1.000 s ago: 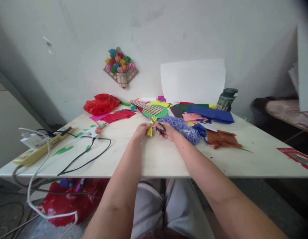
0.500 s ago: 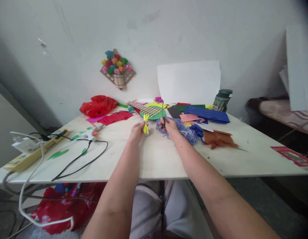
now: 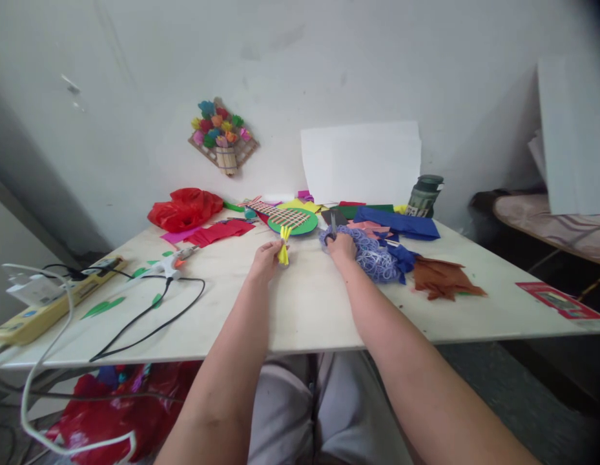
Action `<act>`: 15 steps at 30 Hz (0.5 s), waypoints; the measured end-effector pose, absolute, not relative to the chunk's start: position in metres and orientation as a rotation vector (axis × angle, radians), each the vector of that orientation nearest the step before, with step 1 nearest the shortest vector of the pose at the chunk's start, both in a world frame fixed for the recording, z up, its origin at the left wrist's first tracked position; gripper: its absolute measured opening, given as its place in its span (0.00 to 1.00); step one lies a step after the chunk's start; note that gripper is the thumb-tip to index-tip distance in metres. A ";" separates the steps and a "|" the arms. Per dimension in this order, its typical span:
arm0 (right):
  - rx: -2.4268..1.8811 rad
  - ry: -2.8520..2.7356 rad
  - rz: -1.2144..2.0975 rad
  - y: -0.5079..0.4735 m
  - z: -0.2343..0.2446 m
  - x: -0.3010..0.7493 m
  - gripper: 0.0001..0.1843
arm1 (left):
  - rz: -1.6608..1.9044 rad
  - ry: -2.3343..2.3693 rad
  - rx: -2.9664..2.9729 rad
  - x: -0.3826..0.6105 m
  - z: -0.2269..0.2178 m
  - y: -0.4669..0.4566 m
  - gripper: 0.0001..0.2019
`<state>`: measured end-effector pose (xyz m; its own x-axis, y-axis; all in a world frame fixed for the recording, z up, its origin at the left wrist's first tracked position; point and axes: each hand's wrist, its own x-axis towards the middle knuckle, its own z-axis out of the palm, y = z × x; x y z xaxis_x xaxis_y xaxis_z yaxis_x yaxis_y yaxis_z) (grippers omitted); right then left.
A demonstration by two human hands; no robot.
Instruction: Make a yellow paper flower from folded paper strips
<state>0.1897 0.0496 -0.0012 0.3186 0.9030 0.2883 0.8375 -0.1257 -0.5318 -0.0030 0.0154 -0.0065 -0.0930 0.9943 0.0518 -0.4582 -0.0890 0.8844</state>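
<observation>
Pinched in the fingers of my left hand (image 3: 265,259) is a strip of yellow crepe paper (image 3: 284,244), gathered at its middle and fanned out at both ends. My right hand (image 3: 343,248) is closed on a pair of scissors (image 3: 334,223), blades pointing away from me. It rests at the left edge of a tangled heap of bluish-purple yarn (image 3: 377,258). Beyond both hands lies a green, guitar-shaped craft piece (image 3: 304,223) covered by a lattice of thin sticks.
On the left are a glue gun (image 3: 168,265) with its black cord and a yellow power strip (image 3: 52,303). A red plastic bag (image 3: 186,210) sits at the back left. Blue folded paper (image 3: 399,221), brown paper (image 3: 445,279) and a dark green jar (image 3: 424,195) occupy the right side.
My right hand has moved right with the scissors, against the yarn. The yarn heap and brown paper have shifted right. My left hand still holds the yellow paper. The view has turned slightly.
</observation>
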 end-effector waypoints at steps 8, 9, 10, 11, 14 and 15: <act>-1.898 -1.675 -0.185 0.046 -0.005 0.181 0.17 | 1.530 0.786 0.827 -0.002 -0.007 0.016 0.04; -1.855 -1.683 -0.218 0.043 -0.003 0.180 0.16 | 1.528 0.776 0.819 -0.002 -0.006 0.016 0.03; -1.802 -1.689 -0.237 0.040 -0.001 0.178 0.16 | 1.524 0.767 0.811 -0.001 -0.006 0.015 0.03; -1.748 -1.688 -0.234 0.037 0.001 0.176 0.16 | 1.519 0.759 0.803 0.000 -0.006 0.015 0.02; -1.567 -1.733 -0.065 0.026 0.005 0.162 0.17 | 1.505 0.740 0.782 0.002 -0.005 0.015 0.01; -1.520 -1.743 0.049 0.024 0.006 0.156 0.19 | 1.506 0.736 0.774 0.002 -0.005 0.015 0.01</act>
<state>0.1561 0.0237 0.0056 0.0479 0.8452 0.5324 0.8141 0.2758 -0.5111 0.0022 0.0145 -0.0054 -0.0489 0.9975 0.0517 -0.5720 -0.0704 0.8172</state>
